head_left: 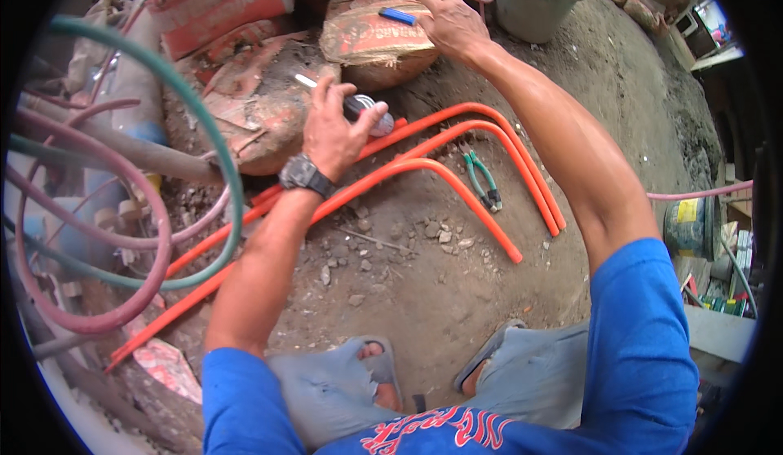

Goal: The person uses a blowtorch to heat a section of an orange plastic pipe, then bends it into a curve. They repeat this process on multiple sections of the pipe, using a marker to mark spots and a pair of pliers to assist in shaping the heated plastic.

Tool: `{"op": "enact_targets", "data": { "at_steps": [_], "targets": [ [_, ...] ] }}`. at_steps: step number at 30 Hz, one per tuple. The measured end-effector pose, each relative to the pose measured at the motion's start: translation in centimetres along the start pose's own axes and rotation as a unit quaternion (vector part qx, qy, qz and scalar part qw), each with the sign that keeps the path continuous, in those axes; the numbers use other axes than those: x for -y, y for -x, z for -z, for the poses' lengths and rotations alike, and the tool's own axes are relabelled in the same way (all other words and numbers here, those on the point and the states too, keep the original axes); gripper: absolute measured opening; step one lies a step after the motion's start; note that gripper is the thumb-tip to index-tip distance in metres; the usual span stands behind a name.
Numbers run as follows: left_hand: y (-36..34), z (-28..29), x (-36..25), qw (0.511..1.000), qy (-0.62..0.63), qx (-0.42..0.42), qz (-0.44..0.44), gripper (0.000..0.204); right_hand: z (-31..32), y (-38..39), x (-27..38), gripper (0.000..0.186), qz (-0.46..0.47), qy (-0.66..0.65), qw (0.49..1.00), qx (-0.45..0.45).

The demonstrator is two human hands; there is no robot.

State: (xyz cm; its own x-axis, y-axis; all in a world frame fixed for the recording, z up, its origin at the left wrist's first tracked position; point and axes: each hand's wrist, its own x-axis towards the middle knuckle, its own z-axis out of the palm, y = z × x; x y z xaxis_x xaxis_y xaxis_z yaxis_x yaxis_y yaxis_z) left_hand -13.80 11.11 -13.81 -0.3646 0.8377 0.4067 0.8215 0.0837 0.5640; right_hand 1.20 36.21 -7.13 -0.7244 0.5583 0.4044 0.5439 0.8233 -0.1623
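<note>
- Head view: clasping, with the thumb and fingers of the left hand (336, 125), a dark object with a clear end (359, 104); raised above the orange pipes (426, 164), near the lower sack-covered lump (245, 96); too far covered by the fingers to name more closely.
- Poking out past the same fingers, a thin white stick (306, 81); cannot tell whether part of the dark object or separate.
- Reaching, with the right hand (454, 27), over the upper block (351, 35); fingertips at or just beside the right end of a small blue item (397, 16) lying on top; cannot tell from this angle whether pinching it, touching it or merely near.
- To pick up well, probably best to take the blue item by the near end with thumb and forefinger; lift straight up rather than drag across the rough, torn surface; avoid nudging it toward the edge.
- Meanwhile, hold the left grip firm but light; tilt the clear end away from the dusty ground; mind the white stick, likely to slip if loosening the fingers too soon.
- Draw the right arm back high and slowly; judge the clearance over the bent pipe ends and the green-handled pliers (475, 178), lying on the soil beside the bends; watch also for the green hose (220, 129), looping near the left forearm and easy to snag.
</note>
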Motion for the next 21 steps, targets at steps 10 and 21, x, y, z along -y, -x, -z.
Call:
{"op": "enact_targets", "data": {
  "at_steps": [10, 21],
  "targets": [
    [4.8, -0.2, 1.3, 0.996, 0.088, 0.015, 0.029, 0.022, -7.8, -6.9, 2.3, 0.045, -0.057, 0.027, 0.991, 0.119],
    [5.4, 10.4, -4.8, 0.985, 0.072, 0.092, -0.124, 0.063, -10.5, -3.6, -0.7, 0.037, 0.006, 0.089, 0.995, 0.053]
  ]
}}
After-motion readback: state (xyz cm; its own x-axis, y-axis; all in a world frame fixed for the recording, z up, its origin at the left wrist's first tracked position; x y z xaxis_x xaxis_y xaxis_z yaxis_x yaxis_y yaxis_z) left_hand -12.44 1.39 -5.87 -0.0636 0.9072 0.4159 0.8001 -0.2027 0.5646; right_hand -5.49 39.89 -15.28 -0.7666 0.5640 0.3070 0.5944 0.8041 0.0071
